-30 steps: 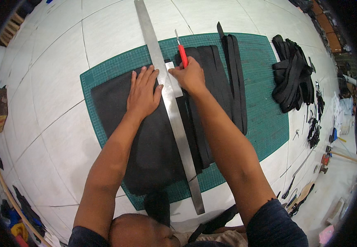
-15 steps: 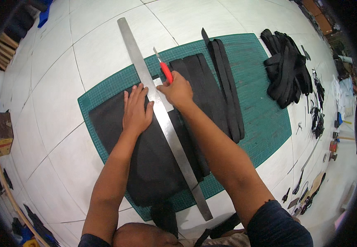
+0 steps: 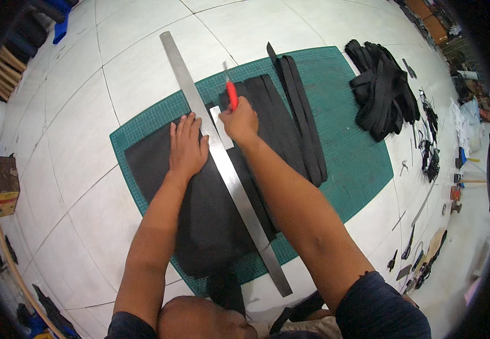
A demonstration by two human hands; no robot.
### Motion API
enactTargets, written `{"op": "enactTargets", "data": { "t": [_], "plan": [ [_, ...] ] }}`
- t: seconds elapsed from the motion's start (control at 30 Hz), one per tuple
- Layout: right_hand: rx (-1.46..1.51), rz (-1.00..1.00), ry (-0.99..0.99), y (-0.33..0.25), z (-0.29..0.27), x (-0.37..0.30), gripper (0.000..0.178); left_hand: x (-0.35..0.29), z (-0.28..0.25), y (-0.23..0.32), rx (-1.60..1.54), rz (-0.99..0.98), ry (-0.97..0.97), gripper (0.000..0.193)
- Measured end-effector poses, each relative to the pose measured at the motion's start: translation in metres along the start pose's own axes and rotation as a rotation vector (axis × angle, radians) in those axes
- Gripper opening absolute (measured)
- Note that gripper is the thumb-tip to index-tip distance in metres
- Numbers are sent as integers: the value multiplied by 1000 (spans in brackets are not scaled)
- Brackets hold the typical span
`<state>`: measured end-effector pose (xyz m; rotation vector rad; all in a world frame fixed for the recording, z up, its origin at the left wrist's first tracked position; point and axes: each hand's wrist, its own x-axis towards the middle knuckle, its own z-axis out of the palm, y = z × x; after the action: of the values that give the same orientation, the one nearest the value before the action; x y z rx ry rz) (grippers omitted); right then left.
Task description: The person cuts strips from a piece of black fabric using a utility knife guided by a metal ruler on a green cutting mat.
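Observation:
A long steel ruler lies slantwise across black fabric on a green cutting mat. My left hand is spread flat on the fabric, with its fingertips at the ruler's left edge. In my right hand is a red-handled craft knife, its blurred blade pointing away from me and raised off the fabric. The fingers of that hand also touch a small white rectangular plate lying along the ruler's right side. Cut black strips lie right of my right hand.
Farther right on the mat rests a folded bundle of black strips. A heap of black webbing sits on the tiled floor past the mat's right edge, with tools and scraps beyond. At far left stands a worn box.
The knife in my right hand has turned, so its blade leans less to the left. My left hand stays flat by the ruler. The whole view has shifted slightly.

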<state>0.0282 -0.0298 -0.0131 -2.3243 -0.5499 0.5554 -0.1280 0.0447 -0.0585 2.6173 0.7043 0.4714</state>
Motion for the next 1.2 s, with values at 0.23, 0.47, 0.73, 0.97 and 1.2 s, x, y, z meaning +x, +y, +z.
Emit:
{"op": "enactTargets", "data": {
  "t": [0.23,0.47,0.73,0.97,1.2],
  "plan": [
    [88,-42,-41,-2,-42,-40,33,3,-12,-9,110,-15,-95,52],
    [-116,-150,-38,2,-10,-47,51,29,-41,19,343,-51,-555,113],
    [-25,-76,30,10,-24,-52,51,26,-46,31,416,-73,-698,155],
    [527,221,-99,102,-144,-166,31,33,-53,36,467,-71,-753,155],
    [489,362,-134,199,-155,-277,25,32,-40,27,431,-49,-693,151]
  ]
}}
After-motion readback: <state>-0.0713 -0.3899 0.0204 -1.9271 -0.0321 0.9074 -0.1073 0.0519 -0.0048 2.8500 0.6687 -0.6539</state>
